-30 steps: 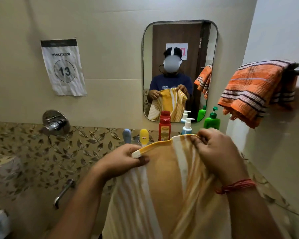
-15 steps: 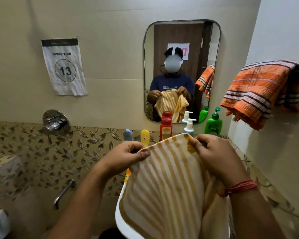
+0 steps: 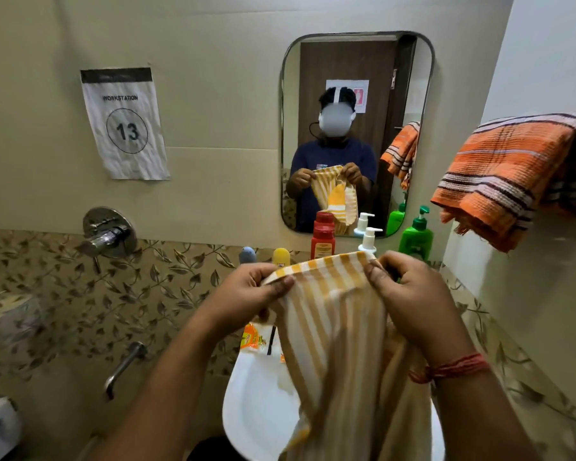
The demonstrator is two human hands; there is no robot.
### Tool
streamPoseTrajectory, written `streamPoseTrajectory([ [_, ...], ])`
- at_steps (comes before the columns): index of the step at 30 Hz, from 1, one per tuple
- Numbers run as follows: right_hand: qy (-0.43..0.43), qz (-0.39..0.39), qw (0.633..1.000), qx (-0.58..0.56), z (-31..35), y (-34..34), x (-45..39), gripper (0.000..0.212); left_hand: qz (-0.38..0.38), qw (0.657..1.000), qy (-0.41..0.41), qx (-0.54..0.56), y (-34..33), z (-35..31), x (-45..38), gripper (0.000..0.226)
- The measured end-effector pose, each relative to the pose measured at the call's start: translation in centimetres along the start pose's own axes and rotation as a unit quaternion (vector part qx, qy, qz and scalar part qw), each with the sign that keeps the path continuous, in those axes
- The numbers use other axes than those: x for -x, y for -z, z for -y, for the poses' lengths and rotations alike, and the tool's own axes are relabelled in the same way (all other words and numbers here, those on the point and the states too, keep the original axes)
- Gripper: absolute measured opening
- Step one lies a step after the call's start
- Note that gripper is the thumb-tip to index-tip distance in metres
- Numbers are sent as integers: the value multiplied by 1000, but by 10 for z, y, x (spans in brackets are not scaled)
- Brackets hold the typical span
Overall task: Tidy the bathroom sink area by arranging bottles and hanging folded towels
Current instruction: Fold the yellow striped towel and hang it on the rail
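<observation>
Head cam view: both hands are up over the white sink (image 3: 253, 404), holding a yellow-and-white striped towel (image 3: 336, 331) by its top edge. The left hand (image 3: 246, 294) pinches the left corner and the right hand (image 3: 409, 301) has its fingers curled round the right corner, so the cloth hangs down in front of the basin. Behind it on the ledge stand a red bottle (image 3: 322, 241), a white pump bottle (image 3: 369, 240), a green pump bottle (image 3: 417, 235), plus a small blue one (image 3: 247, 255) and a yellow one (image 3: 281, 257). An orange striped towel (image 3: 502, 174) is draped over the rail on the right wall. The mirror (image 3: 356, 94) reflects the person holding the cloth.
</observation>
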State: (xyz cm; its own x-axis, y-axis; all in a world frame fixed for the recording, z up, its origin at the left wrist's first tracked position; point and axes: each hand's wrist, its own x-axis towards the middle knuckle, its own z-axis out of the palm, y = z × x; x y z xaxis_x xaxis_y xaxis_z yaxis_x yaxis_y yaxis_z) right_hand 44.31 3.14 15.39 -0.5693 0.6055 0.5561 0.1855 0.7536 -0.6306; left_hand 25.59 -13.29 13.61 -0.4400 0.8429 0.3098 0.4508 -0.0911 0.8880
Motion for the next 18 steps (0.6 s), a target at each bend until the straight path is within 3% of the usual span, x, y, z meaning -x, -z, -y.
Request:
streamPoseTrajectory([
  [5, -1, 41, 999, 12, 2, -8, 3, 22, -119, 988, -30, 96, -6, -3, -6, 20],
  [8, 0, 52, 998, 20, 2, -8, 1, 22, -247, 937, -15, 246, -3, -8, -13, 21],
  [10, -7, 48, 999, 10, 1, -8, 0, 19, -297, 933, -28, 204, 2, -8, -17, 23],
  [15, 8, 53, 998, -43, 7, -10, -1, 17, -222, 971, -74, 51, -11, -26, -11, 14],
  [18, 21, 52, 988, -141, 20, -14, -5, 20, -54, 996, -72, -6, -26, -33, -11, 21],
])
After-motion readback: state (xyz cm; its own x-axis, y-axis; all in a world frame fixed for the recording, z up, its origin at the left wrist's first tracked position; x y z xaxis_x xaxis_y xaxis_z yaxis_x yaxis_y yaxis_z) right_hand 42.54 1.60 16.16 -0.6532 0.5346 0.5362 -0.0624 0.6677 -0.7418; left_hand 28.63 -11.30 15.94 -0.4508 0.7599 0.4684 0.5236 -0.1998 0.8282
